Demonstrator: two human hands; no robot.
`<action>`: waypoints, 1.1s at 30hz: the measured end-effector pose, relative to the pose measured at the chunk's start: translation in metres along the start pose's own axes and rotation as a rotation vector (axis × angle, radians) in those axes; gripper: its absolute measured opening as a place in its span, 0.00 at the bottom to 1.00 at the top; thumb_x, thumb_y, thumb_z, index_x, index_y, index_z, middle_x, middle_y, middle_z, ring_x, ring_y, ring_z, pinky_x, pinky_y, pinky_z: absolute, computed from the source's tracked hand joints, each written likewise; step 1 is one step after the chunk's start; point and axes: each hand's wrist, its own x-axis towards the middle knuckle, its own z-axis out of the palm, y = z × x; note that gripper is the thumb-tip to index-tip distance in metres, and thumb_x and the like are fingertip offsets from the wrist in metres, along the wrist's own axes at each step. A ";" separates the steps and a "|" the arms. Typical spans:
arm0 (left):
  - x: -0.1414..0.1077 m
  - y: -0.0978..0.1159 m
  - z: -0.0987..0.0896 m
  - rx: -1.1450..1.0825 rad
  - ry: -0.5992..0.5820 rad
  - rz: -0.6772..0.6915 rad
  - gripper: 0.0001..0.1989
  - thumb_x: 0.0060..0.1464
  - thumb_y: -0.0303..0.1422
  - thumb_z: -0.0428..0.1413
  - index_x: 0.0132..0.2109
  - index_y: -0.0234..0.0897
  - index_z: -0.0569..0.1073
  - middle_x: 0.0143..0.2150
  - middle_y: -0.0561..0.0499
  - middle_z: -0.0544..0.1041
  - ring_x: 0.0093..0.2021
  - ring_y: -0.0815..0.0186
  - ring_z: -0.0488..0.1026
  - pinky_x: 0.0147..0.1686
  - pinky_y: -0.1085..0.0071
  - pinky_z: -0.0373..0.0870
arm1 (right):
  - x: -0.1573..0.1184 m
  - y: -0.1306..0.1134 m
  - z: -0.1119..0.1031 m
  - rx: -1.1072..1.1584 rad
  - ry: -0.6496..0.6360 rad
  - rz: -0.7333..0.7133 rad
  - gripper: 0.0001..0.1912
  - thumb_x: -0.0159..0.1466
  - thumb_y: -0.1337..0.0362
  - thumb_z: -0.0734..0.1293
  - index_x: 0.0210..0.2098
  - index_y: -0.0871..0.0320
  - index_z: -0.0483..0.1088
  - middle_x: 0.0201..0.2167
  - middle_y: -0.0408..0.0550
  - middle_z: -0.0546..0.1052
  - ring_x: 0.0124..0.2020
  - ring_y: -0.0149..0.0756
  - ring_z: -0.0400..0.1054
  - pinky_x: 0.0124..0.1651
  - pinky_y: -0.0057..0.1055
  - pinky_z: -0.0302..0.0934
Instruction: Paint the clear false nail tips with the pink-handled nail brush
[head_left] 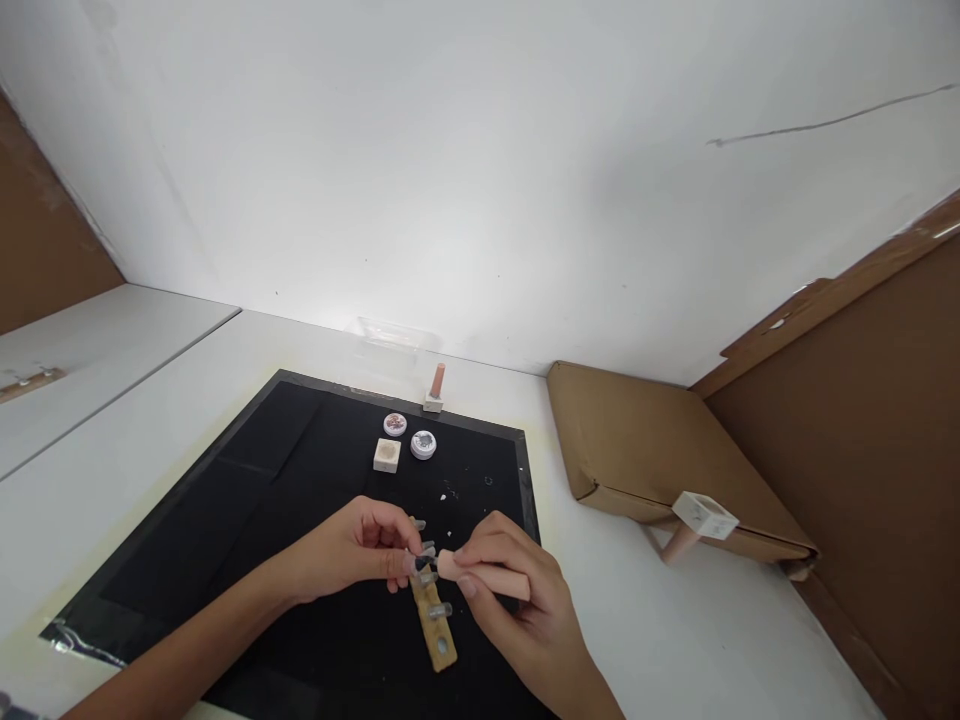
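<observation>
My right hand [517, 590] is closed around the thick peach handle of a small brush [487, 577], which points left. My left hand [367, 550] pinches a small clear piece that looks like a false nail [411, 563]. The dark brush tip meets it or lies just beside it; I cannot tell which. Below the hands, a tan strip [433, 625] lies on the black mat [315, 540], with several clear nail-like pieces sticking out sideways. The left fingers partly hide its upper end.
Beyond the hands are a pale square block [387, 456] and two round white pots [395, 424] [423, 445]. A white-based piece with a peach top [436, 390] stands at the mat's far edge. Another [701, 520] is by a cardboard box [660, 430] at right. A clear tray [390, 340] is near the wall.
</observation>
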 end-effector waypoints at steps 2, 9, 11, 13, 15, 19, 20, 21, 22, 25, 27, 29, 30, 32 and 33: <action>0.001 -0.001 -0.001 0.006 0.007 -0.001 0.14 0.41 0.38 0.67 0.28 0.30 0.76 0.23 0.53 0.74 0.23 0.73 0.68 0.26 0.75 0.67 | 0.001 0.000 -0.001 -0.035 0.044 -0.019 0.08 0.60 0.73 0.64 0.34 0.54 0.71 0.25 0.44 0.71 0.25 0.33 0.66 0.26 0.29 0.61; 0.000 -0.004 -0.003 -0.010 -0.001 0.004 0.13 0.42 0.37 0.67 0.29 0.31 0.77 0.23 0.53 0.75 0.23 0.73 0.69 0.26 0.76 0.67 | 0.001 0.000 -0.002 0.022 -0.026 -0.094 0.09 0.59 0.73 0.65 0.36 0.53 0.70 0.25 0.43 0.71 0.27 0.33 0.66 0.28 0.28 0.62; -0.001 -0.004 -0.002 -0.014 -0.005 0.008 0.12 0.42 0.36 0.67 0.29 0.31 0.77 0.23 0.53 0.74 0.23 0.74 0.69 0.25 0.77 0.66 | 0.001 0.001 -0.002 -0.021 -0.005 -0.075 0.10 0.59 0.75 0.64 0.35 0.54 0.70 0.25 0.44 0.72 0.26 0.32 0.66 0.28 0.28 0.61; -0.001 -0.004 -0.002 -0.014 0.001 0.010 0.11 0.42 0.35 0.67 0.29 0.31 0.77 0.23 0.53 0.74 0.23 0.74 0.69 0.25 0.77 0.66 | 0.001 0.002 -0.002 -0.054 0.040 -0.050 0.09 0.59 0.75 0.64 0.34 0.54 0.70 0.26 0.44 0.72 0.26 0.32 0.66 0.28 0.28 0.61; -0.001 -0.004 -0.001 -0.014 0.008 0.011 0.11 0.43 0.35 0.67 0.29 0.31 0.77 0.23 0.53 0.74 0.23 0.74 0.69 0.25 0.77 0.66 | 0.002 0.002 -0.004 -0.041 0.068 -0.048 0.09 0.60 0.74 0.64 0.34 0.54 0.70 0.26 0.44 0.71 0.26 0.32 0.65 0.28 0.28 0.61; 0.000 -0.003 -0.001 -0.017 0.007 0.010 0.12 0.42 0.36 0.67 0.28 0.31 0.77 0.23 0.53 0.74 0.23 0.74 0.69 0.25 0.77 0.66 | 0.002 -0.001 -0.004 0.044 0.002 -0.096 0.08 0.59 0.73 0.65 0.35 0.54 0.71 0.24 0.43 0.71 0.26 0.32 0.65 0.28 0.28 0.61; 0.000 -0.002 -0.001 -0.016 0.007 0.009 0.12 0.41 0.36 0.67 0.28 0.31 0.77 0.23 0.53 0.74 0.23 0.74 0.69 0.25 0.77 0.66 | 0.002 -0.001 -0.003 0.039 -0.015 -0.096 0.08 0.59 0.73 0.65 0.36 0.54 0.71 0.24 0.43 0.71 0.26 0.33 0.65 0.28 0.28 0.61; 0.000 -0.002 -0.001 -0.010 0.007 0.010 0.12 0.41 0.36 0.67 0.28 0.31 0.77 0.23 0.53 0.74 0.23 0.73 0.69 0.25 0.76 0.66 | 0.003 -0.001 -0.002 0.022 -0.021 -0.087 0.08 0.59 0.73 0.65 0.36 0.54 0.71 0.24 0.43 0.71 0.27 0.33 0.66 0.27 0.28 0.61; 0.001 -0.002 -0.001 -0.003 0.008 0.010 0.12 0.41 0.36 0.67 0.28 0.31 0.77 0.23 0.53 0.74 0.23 0.73 0.69 0.25 0.76 0.66 | 0.003 -0.001 -0.002 -0.005 -0.014 -0.069 0.08 0.59 0.73 0.65 0.35 0.54 0.71 0.25 0.44 0.72 0.26 0.33 0.66 0.27 0.28 0.61; 0.001 -0.003 -0.001 0.014 0.015 0.017 0.12 0.42 0.36 0.67 0.29 0.31 0.77 0.22 0.53 0.74 0.23 0.73 0.68 0.26 0.76 0.66 | 0.002 0.002 -0.002 -0.074 0.053 -0.006 0.07 0.60 0.73 0.65 0.32 0.55 0.71 0.25 0.44 0.72 0.26 0.32 0.66 0.26 0.28 0.61; 0.001 -0.002 -0.001 0.030 0.022 0.021 0.12 0.42 0.37 0.66 0.29 0.31 0.77 0.23 0.54 0.73 0.23 0.73 0.67 0.26 0.76 0.65 | 0.001 0.004 -0.003 -0.068 0.080 0.009 0.07 0.61 0.72 0.64 0.32 0.55 0.70 0.25 0.44 0.71 0.25 0.32 0.66 0.26 0.28 0.61; 0.001 -0.002 -0.001 0.057 0.031 0.030 0.12 0.43 0.37 0.66 0.29 0.31 0.76 0.24 0.53 0.73 0.23 0.74 0.67 0.26 0.76 0.65 | 0.001 0.004 -0.004 -0.012 0.062 -0.006 0.06 0.61 0.72 0.64 0.33 0.54 0.70 0.25 0.43 0.71 0.26 0.32 0.66 0.27 0.28 0.61; 0.001 -0.002 -0.001 0.074 0.034 0.034 0.12 0.43 0.37 0.65 0.29 0.31 0.76 0.25 0.53 0.73 0.24 0.74 0.67 0.27 0.75 0.64 | 0.001 0.003 -0.004 0.019 0.038 -0.018 0.06 0.61 0.71 0.65 0.33 0.54 0.71 0.25 0.43 0.72 0.26 0.32 0.66 0.28 0.28 0.61; 0.000 -0.002 -0.002 0.108 0.034 0.045 0.12 0.44 0.37 0.65 0.30 0.31 0.76 0.25 0.54 0.72 0.24 0.73 0.66 0.27 0.75 0.63 | 0.002 0.003 -0.004 0.039 -0.011 -0.012 0.06 0.61 0.71 0.65 0.34 0.54 0.71 0.24 0.43 0.72 0.27 0.33 0.66 0.28 0.28 0.62; 0.000 -0.003 -0.002 0.127 0.033 0.048 0.12 0.45 0.37 0.64 0.30 0.31 0.76 0.25 0.54 0.72 0.24 0.73 0.65 0.26 0.75 0.63 | 0.003 0.003 -0.003 0.025 -0.027 0.008 0.05 0.61 0.70 0.65 0.33 0.54 0.72 0.24 0.43 0.72 0.27 0.33 0.66 0.28 0.29 0.62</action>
